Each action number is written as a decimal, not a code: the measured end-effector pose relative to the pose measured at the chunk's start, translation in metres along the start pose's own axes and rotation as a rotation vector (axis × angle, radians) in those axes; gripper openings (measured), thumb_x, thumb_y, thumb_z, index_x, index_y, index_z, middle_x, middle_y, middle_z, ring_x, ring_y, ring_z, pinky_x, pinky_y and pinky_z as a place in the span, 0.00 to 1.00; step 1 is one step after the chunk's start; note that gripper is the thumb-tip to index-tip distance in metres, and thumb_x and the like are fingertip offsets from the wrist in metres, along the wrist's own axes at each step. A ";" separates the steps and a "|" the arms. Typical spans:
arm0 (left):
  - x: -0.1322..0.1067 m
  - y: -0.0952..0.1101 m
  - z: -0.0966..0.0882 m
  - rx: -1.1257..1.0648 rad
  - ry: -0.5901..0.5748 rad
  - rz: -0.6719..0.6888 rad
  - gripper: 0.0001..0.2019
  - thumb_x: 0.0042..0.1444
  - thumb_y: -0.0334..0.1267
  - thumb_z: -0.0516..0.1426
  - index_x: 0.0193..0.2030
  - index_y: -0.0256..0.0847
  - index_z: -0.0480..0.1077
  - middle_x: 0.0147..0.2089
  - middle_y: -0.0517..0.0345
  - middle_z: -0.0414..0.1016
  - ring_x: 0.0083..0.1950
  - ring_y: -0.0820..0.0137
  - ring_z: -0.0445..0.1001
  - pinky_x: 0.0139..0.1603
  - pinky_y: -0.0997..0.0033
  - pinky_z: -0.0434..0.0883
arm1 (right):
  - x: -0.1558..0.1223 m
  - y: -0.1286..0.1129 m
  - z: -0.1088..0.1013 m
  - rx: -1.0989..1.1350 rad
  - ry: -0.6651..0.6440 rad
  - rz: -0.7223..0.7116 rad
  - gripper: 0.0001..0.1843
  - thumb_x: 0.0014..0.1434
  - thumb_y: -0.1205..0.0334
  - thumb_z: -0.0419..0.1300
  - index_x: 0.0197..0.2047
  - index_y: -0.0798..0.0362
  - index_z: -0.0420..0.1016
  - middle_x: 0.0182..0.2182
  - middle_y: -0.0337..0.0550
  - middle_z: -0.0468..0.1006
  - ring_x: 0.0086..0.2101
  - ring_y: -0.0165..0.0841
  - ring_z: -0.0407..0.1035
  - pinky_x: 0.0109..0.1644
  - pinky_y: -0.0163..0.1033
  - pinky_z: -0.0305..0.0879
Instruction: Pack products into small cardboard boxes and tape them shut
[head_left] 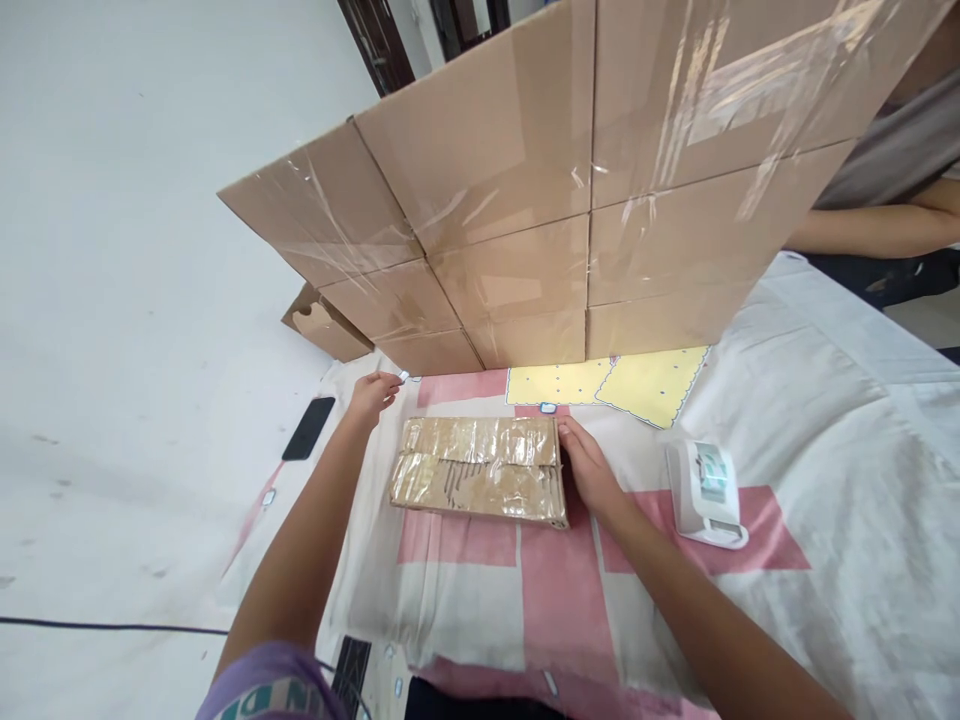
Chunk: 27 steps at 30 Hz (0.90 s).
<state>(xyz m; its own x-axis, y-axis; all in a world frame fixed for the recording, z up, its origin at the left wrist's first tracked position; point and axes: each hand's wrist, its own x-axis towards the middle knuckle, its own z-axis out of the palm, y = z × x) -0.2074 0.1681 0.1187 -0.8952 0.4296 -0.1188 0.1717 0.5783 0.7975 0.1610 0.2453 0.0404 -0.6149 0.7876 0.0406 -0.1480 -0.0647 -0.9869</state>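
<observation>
A brown box (480, 475) wrapped in clear tape is seen at the centre of the frame, laid flat on a pink and white sheet (457, 540). Its right end is touched by the right hand (592, 470), whose fingers are stretched toward the upper corner; whether the box is gripped or merely steadied cannot be told, as part of the hand is hidden. The left hand (373, 395) is held apart from the box, beyond its upper left corner, with thumb and fingers drawn together beside a small white piece (404, 376); whether that piece is pinched cannot be made out. Stiff walls are suggested by the box's straight edges, and a modest weight by its size, though its contents are concealed. A slippery surface is to be expected where the tape shines, and some give along the seam across the top. The surest hold is judged to be at the two short ends, with palms laid flat and fingertips tucked under the lower edges. A white tape dispenser (706, 495) is placed at right, a dark phone (308, 428) at left, and a large cardboard sheet (517, 230) is stood upright across the top.
</observation>
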 end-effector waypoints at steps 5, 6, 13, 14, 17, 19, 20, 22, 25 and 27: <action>-0.075 0.037 -0.025 -0.066 -0.093 0.394 0.16 0.49 0.41 0.66 0.39 0.44 0.63 0.31 0.60 0.77 0.36 0.66 0.77 0.38 0.67 0.72 | -0.006 -0.012 0.000 -0.066 0.108 -0.128 0.15 0.69 0.47 0.51 0.44 0.48 0.71 0.41 0.42 0.75 0.44 0.40 0.69 0.51 0.44 0.65; -0.095 0.046 -0.025 -0.015 -0.118 0.528 0.15 0.52 0.41 0.65 0.40 0.45 0.63 0.33 0.59 0.78 0.37 0.65 0.78 0.40 0.65 0.72 | -0.009 -0.018 -0.001 -0.110 0.143 -0.211 0.15 0.70 0.48 0.52 0.46 0.48 0.71 0.43 0.44 0.75 0.46 0.41 0.69 0.52 0.46 0.66; -0.222 0.077 -0.001 0.447 0.077 1.692 0.11 0.58 0.26 0.63 0.43 0.45 0.69 0.39 0.64 0.84 0.36 0.70 0.79 0.43 0.63 0.66 | -0.034 -0.055 -0.003 -0.423 0.268 -0.854 0.23 0.61 0.51 0.64 0.59 0.44 0.69 0.47 0.51 0.73 0.46 0.47 0.70 0.50 0.56 0.69; -0.231 0.076 0.004 0.444 0.057 1.767 0.12 0.57 0.26 0.64 0.43 0.44 0.68 0.42 0.63 0.85 0.37 0.70 0.80 0.43 0.63 0.66 | -0.036 -0.057 -0.002 -0.434 0.270 -0.907 0.24 0.60 0.53 0.65 0.59 0.43 0.70 0.46 0.50 0.74 0.45 0.46 0.71 0.49 0.55 0.70; -0.243 0.073 0.018 0.431 -0.009 1.835 0.13 0.57 0.26 0.65 0.44 0.42 0.69 0.45 0.59 0.85 0.39 0.70 0.81 0.43 0.62 0.66 | -0.038 -0.063 -0.002 -0.434 0.255 -0.998 0.19 0.61 0.64 0.65 0.54 0.42 0.72 0.41 0.46 0.76 0.40 0.41 0.72 0.43 0.50 0.70; -0.244 0.072 0.025 0.408 -0.025 1.827 0.14 0.56 0.26 0.66 0.45 0.42 0.69 0.44 0.59 0.85 0.38 0.69 0.81 0.42 0.62 0.67 | -0.039 -0.067 -0.003 -0.424 0.268 -1.008 0.15 0.62 0.70 0.61 0.49 0.43 0.74 0.37 0.43 0.76 0.37 0.38 0.71 0.41 0.48 0.70; -0.243 0.072 0.027 0.391 -0.029 1.811 0.15 0.55 0.25 0.66 0.45 0.42 0.69 0.44 0.58 0.85 0.38 0.69 0.81 0.42 0.62 0.67 | -0.039 -0.069 -0.004 -0.417 0.281 -0.999 0.13 0.63 0.71 0.60 0.47 0.43 0.74 0.36 0.42 0.76 0.36 0.37 0.71 0.40 0.48 0.70; -0.240 0.071 0.030 0.348 -0.039 1.752 0.17 0.55 0.23 0.65 0.47 0.42 0.68 0.42 0.57 0.85 0.37 0.69 0.81 0.41 0.62 0.68 | -0.038 -0.073 -0.008 -0.396 0.311 -0.959 0.11 0.65 0.71 0.57 0.43 0.44 0.74 0.33 0.42 0.76 0.36 0.37 0.71 0.40 0.48 0.70; -0.238 0.069 0.031 0.324 -0.034 1.672 0.18 0.55 0.21 0.64 0.49 0.42 0.69 0.42 0.56 0.85 0.36 0.69 0.81 0.40 0.64 0.70 | -0.037 -0.075 -0.013 -0.377 0.322 -0.919 0.09 0.66 0.68 0.58 0.44 0.44 0.75 0.34 0.42 0.78 0.37 0.38 0.72 0.42 0.49 0.71; -0.238 0.066 0.031 0.345 -0.013 1.696 0.19 0.54 0.21 0.65 0.49 0.41 0.69 0.43 0.55 0.85 0.37 0.68 0.81 0.41 0.63 0.70 | -0.037 -0.074 -0.014 -0.398 0.286 -0.943 0.08 0.65 0.64 0.62 0.47 0.44 0.75 0.37 0.43 0.79 0.39 0.39 0.72 0.44 0.50 0.71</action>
<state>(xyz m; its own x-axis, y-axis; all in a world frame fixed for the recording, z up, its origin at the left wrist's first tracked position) 0.0292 0.1255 0.1815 0.3635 0.6721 0.6452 0.9175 -0.3781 -0.1230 0.2051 0.2296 0.1094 -0.1714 0.5328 0.8287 -0.1736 0.8117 -0.5578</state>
